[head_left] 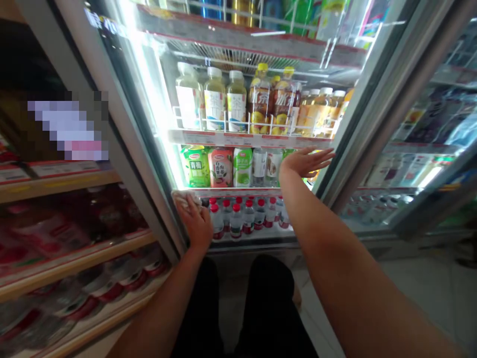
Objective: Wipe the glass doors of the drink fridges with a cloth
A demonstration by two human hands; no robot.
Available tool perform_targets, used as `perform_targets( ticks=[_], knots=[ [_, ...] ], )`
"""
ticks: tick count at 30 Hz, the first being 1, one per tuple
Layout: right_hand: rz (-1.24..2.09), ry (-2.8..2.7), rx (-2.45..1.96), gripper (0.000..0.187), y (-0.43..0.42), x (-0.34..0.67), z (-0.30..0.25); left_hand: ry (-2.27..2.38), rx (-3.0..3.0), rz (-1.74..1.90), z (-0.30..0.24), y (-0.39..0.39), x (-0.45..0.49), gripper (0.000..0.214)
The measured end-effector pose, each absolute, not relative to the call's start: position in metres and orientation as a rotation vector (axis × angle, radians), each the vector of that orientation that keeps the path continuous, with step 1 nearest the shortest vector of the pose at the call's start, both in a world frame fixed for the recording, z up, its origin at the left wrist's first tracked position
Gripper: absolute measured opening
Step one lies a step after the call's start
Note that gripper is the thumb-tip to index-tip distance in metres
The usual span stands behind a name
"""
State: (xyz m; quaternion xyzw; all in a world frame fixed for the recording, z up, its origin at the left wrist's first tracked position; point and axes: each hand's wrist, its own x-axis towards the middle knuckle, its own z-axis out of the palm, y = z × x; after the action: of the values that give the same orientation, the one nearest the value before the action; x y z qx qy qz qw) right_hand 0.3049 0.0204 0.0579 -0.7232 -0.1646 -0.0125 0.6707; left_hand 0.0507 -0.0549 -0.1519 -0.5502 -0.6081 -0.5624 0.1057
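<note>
My left hand point(196, 221) presses a crumpled whitish cloth point(185, 199) against the lower left of the glass fridge door point(238, 243), by the bright side light. Its fingers are bent over the cloth. Farther right, my right hand point(306, 161) has its fingers stretched out, near or on the glass beside the right frame; whether it touches cannot be made out. Nothing is in it. Behind the glass stand green and pink drink packs point(220, 168) and, on the bottom level, small red-capped water bottles point(236, 221).
Higher shelves hold tea bottles point(260, 102) and cans. On the left, a wooden-edged rack point(74, 185) carries bottles close to my left arm. To the right are a metal door frame point(376, 114) and another fridge section point(417, 134). My knees point(270, 278) are close below the door.
</note>
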Motion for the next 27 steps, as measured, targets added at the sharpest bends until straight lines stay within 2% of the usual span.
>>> perform_targets(
  ticks=[5, 13, 20, 27],
  knots=[
    [-0.041, -0.401, -1.617, 0.063, 0.018, 0.305, 0.056, -1.810, -1.812, -1.608, -0.200, -0.065, 0.068, 0.074],
    [-0.101, -0.387, -1.629, 0.063, 0.030, 0.309, 0.051, -1.632, -1.671, -1.681, -0.132, -0.042, 0.041, 0.069],
    [-0.120, -0.365, -1.607, 0.064, 0.029, 0.308, 0.050, -1.653, -1.806, -1.579, -0.162, -0.057, 0.049, 0.070],
    [-0.092, -0.376, -1.620, 0.064, 0.024, 0.307, 0.053, -1.537, -1.730, -1.584, -0.123, -0.044, 0.045, 0.067]
  ],
)
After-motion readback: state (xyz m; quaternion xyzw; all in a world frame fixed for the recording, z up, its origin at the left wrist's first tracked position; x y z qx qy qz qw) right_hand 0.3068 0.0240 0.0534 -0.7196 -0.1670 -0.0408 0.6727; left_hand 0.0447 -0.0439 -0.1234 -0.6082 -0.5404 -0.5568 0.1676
